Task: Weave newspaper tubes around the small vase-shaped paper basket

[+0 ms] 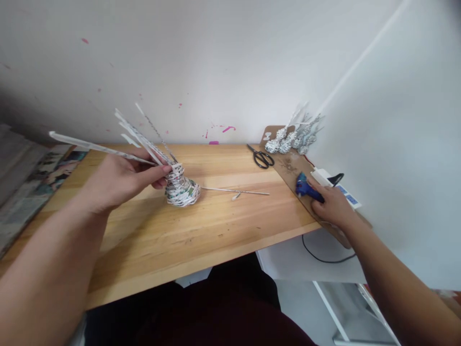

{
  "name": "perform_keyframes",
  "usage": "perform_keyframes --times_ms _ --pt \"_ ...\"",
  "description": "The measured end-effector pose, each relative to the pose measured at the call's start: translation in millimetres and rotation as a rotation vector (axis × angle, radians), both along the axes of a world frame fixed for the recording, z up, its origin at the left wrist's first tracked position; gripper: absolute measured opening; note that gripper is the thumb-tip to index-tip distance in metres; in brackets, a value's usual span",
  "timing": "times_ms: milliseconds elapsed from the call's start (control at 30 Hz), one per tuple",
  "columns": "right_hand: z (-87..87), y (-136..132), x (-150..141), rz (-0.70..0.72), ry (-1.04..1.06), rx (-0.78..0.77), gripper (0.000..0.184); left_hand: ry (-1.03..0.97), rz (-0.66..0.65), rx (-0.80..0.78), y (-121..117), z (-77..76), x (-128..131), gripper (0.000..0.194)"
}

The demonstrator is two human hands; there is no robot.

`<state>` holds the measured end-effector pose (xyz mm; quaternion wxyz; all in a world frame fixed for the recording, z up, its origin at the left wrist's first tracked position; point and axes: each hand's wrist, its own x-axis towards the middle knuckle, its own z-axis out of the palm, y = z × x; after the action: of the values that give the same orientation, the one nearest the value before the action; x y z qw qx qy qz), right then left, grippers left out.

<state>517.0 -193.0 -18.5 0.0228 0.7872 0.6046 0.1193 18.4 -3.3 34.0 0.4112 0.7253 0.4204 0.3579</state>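
Pinching a small woven paper vase (183,191) by the neck with the left hand (144,175), thumb and fingers clamped near the top, with the round belly just past the fingertips, over the wooden tabletop (216,221). Can't tell if touching the wood. With long paper sticks (142,139) fanned up and back over that hand. Gripping a blue glue gun (306,188) well off to the right, right hand (333,204) wrapped around the handle, above a brown board (290,170). Near a white power strip (351,198) with blue labels, too small to read. Same for newspaper print (57,173) far left, too blurry.
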Motion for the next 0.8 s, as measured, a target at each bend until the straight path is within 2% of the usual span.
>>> perform_keyframes --times_ms 100,167,233,300,367,433,500,567,667,733,800 --pt "15.0 1.8 -16.7 -0.127 -0.115 0.054 0.058 -0.020 -0.011 0.003 2.7 0.1 -3.2 0.013" --pt "24.8 12.5 -38.2 -0.023 -0.103 0.176 0.037 -0.015 -0.023 -0.026 4.8 0.3 -5.1 0.012" --pt "31.1 32.1 -71.3 0.215 0.064 0.229 0.024 -0.010 -0.025 -0.029 7.2 -0.1 -6.6 0.014" --pt "32.8 59.3 -115.0 0.422 0.250 0.194 0.019 -0.028 -0.046 -0.013 9.5 -1.3 -7.7 0.016" --pt "29.7 90.4 -162.8 0.553 0.381 0.092 0.018 -0.016 -0.073 -0.007 11.1 -2.9 -8.1 0.018" --pt "22.7 120.2 -205.5 0.585 0.485 -0.050 0.013 0.000 -0.088 -0.010 11.9 -3.9 -8.1 0.019" --pt "13.7 143.7 -236.3 0.535 0.556 -0.133 0.010 0.000 -0.100 -0.018 12.1 -4.1 -7.8 0.019" --pt "5.7 158.4 -253.3 0.523 0.524 -0.178 0.005 -0.018 -0.114 -0.033 12.2 -4.1 -7.4 0.018" --pt "3.5 166.6 -258.6 0.538 0.505 -0.181 0.012 -0.055 -0.125 -0.072 12.5 -3.9 -6.6 0.016" --pt "12.8 166.7 -256.6 0.528 0.586 -0.111 0.011 -0.071 -0.138 -0.085 12.3 -3.5 -5.9 0.015" --pt "30.4 164.7 -256.3 0.536 0.734 -0.002 0.007 -0.079 -0.154 -0.088 11.5 -2.8 -5.0 0.015"
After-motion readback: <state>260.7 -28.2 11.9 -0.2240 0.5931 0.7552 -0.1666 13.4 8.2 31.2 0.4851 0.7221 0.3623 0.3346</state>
